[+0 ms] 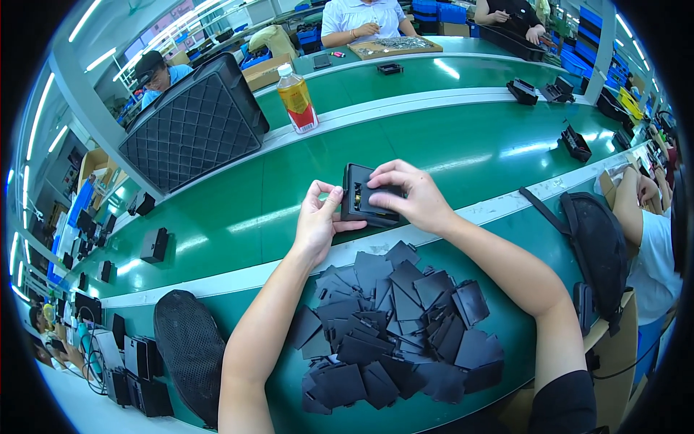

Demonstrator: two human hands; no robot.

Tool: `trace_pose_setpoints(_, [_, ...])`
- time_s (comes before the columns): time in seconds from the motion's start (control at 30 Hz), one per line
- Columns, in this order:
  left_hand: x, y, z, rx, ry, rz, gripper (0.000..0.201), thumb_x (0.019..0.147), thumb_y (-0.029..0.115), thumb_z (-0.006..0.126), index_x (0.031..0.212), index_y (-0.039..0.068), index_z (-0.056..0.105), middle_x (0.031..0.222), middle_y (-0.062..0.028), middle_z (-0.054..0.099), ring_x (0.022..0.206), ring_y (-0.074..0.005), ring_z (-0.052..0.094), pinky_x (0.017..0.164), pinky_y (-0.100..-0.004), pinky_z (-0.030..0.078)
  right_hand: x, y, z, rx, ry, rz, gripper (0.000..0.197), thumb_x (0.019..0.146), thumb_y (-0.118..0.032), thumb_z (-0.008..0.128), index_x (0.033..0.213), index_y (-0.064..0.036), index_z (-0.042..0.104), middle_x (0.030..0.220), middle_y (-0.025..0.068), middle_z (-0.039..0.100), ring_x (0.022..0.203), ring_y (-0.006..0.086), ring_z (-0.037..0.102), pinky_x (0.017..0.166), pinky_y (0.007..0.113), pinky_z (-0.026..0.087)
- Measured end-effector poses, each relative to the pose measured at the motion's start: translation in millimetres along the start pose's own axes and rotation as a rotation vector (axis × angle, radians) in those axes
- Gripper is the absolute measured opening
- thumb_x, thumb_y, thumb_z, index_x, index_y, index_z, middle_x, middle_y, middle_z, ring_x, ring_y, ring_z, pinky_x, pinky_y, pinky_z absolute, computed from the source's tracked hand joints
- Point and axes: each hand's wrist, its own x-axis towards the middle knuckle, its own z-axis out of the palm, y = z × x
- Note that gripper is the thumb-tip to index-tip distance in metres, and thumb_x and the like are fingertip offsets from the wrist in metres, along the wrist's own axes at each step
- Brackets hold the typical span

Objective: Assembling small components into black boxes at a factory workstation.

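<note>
A black rectangular plastic case (pixel 349 207) is held over the near edge of the green conveyor by my left hand (pixel 316 223), its thumb on the near left side and fingers beneath. My right hand (pixel 418 200) bends over the case from the right. Its thumb and fingertips grip a flat black cover (pixel 371 192) lying over the case's open face. At the cover's left side a gap shows a small brass-coloured metal part inside. Below my hands, between my forearms, a loose heap of thin black covers (pixel 397 325) lies on the green bench.
A black mesh-like item (pixel 189 354) lies left of my forearm, and a black bag (pixel 594 249) on the right. Across the belt stand a large black crate (pixel 195 119) and a drink bottle (pixel 297 105). Several black cases (pixel 154 245) sit along the conveyor; people sit around it.
</note>
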Motion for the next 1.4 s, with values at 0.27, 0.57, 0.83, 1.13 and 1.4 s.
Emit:
trace_pose_setpoints(0.27, [1, -1, -7, -0.134, -0.235, 0.056, 0.026, 0.097, 0.011, 0.056, 0.117, 0.01, 0.039, 0.105, -0.0141, 0.058, 0.09, -0.028, 0.068, 0.082, -0.0412, 0.06, -6, -10, 11, -0.106, 0.109, -0.251, 0.034, 0.075, -0.008, 0.076, 0.108, -0.0036, 0.069, 0.11, 0.006, 0.066, 0.098, 0.0202, 0.059, 0.086, 0.032, 0.049])
trace_pose_setpoints(0.57, [-3, -9, -15, -0.099, -0.222, 0.069, 0.035, 0.091, 0.002, 0.061, 0.117, 0.01, 0.038, 0.107, -0.0159, 0.058, 0.093, -0.0286, 0.066, 0.086, -0.0428, 0.059, -7, -12, 12, -0.246, 0.168, -0.418, 0.025, 0.08, -0.01, 0.073, 0.104, -0.002, 0.069, 0.108, 0.0058, 0.067, 0.089, 0.0182, 0.063, 0.075, 0.029, 0.052])
trace_pose_setpoints(0.83, [-3, -4, 6, -0.154, -0.248, 0.082, 0.043, 0.087, -0.008, 0.059, 0.118, 0.008, 0.034, 0.119, -0.0179, 0.048, 0.102, -0.0287, 0.061, 0.093, -0.0452, 0.056, -5, -28, -1, 0.438, 0.143, 0.394, 0.019, 0.088, -0.008, 0.066, 0.103, 0.0036, 0.063, 0.092, 0.0122, 0.067, 0.044, 0.0118, 0.055, 0.04, 0.021, 0.042])
trace_pose_setpoints(1.13, [1, -10, 3, -0.115, -0.304, 0.083, 0.048, 0.085, -0.012, 0.059, 0.118, 0.008, 0.032, 0.123, -0.0177, 0.043, 0.103, -0.0273, 0.058, 0.097, -0.0471, 0.053, -1, -34, -11, 0.43, 0.028, 0.387, 0.014, 0.091, -0.005, 0.062, 0.101, 0.0029, 0.059, 0.082, 0.0131, 0.064, 0.042, 0.0105, 0.054, 0.034, 0.02, 0.04])
trace_pose_setpoints(1.4, [-6, -12, 0, -0.165, -0.281, 0.011, 0.048, 0.085, -0.01, 0.061, 0.118, 0.008, 0.031, 0.121, -0.0166, 0.044, 0.102, -0.026, 0.059, 0.094, -0.0438, 0.054, -8, -25, 2, 0.421, 0.006, 0.371, 0.014, 0.091, -0.005, 0.062, 0.101, 0.0027, 0.058, 0.084, 0.0124, 0.064, 0.042, 0.0109, 0.054, 0.034, 0.02, 0.04])
